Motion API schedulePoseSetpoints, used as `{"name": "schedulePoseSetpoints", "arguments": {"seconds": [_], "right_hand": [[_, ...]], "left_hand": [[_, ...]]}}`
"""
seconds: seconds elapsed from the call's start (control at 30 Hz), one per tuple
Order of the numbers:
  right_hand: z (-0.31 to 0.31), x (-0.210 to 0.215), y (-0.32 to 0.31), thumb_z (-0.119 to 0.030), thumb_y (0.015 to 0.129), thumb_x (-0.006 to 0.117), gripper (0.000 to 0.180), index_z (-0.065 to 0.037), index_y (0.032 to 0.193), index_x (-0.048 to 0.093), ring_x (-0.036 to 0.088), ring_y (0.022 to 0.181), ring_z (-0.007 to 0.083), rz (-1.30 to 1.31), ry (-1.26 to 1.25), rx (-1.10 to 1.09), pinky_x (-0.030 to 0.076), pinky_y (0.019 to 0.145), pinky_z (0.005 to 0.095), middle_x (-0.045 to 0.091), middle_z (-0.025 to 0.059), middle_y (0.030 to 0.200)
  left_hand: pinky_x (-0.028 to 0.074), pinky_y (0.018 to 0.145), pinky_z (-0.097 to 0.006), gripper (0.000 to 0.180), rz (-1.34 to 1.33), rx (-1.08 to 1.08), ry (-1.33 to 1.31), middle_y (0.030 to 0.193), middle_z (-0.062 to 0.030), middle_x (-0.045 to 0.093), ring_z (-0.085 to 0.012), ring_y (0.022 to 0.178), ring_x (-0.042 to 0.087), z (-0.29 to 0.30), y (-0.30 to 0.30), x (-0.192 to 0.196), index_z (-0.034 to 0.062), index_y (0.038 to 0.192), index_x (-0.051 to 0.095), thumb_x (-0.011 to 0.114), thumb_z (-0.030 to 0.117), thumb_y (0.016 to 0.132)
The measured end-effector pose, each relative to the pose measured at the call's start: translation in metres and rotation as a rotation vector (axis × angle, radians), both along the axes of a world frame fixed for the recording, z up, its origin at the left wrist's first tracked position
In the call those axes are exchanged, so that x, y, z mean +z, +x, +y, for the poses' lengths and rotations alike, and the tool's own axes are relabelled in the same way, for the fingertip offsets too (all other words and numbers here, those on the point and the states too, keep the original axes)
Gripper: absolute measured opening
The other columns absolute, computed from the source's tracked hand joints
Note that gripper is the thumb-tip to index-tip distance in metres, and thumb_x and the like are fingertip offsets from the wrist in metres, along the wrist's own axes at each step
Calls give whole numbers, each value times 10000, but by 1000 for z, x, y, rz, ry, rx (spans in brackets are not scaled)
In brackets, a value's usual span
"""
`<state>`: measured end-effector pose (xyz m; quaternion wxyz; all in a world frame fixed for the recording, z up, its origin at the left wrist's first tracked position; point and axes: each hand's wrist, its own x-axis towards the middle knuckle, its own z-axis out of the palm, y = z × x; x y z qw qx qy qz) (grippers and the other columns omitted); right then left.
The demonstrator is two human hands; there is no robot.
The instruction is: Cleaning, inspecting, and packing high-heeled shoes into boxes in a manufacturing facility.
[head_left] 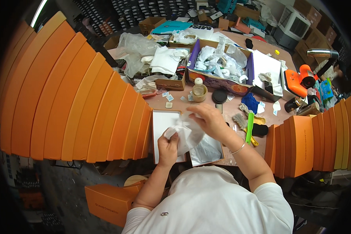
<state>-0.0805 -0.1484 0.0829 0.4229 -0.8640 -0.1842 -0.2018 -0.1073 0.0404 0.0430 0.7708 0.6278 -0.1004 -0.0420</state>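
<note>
We note left hand (168, 148) and right hand (209, 120) both clenched on white tissue paper (187, 132); it may tear, or snag the open box (162, 121) beneath.

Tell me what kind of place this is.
Probably a shoe packing workshop: rows of orange boxes flank a cluttered worktable, and the left hand and right hand hold white wrapping paper over an open box.
</note>
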Motion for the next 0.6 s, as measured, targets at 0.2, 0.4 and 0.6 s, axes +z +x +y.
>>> {"name": "schedulePoseSetpoints", "arguments": {"seconds": [0.2, 0.4, 0.6], "right_hand": [[7, -17, -14, -152, 871, 694, 615, -74, 1405, 397, 568, 1127, 215, 306, 817, 294, 461, 941, 341, 538, 109, 1303], [13, -151, -94, -288, 773, 798, 1082, -78, 1527, 50, 335, 1354, 251, 913, 817, 389, 311, 1095, 360, 269, 139, 1510], [-25, -129, -105, -147, 860, 637, 472, -1, 1293, 515, 557, 972, 98, 924, 972, 34, 473, 843, 266, 602, 42, 1127]], "left_hand": [[483, 920, -335, 238, 246, -80, -324, 1097, -65, 633, -180, 1021, 608, 1, 17, -1, 3, 1168, 575, 490, 0, 946], [520, 836, -384, 217, 532, -156, -1063, 958, -58, 665, -223, 914, 643, -48, 35, 19, 58, 998, 628, 510, 224, 922], [491, 915, -405, 315, 534, -165, -894, 1055, -82, 668, -228, 932, 651, -64, 46, -7, 42, 1110, 613, 551, 271, 903]]}}
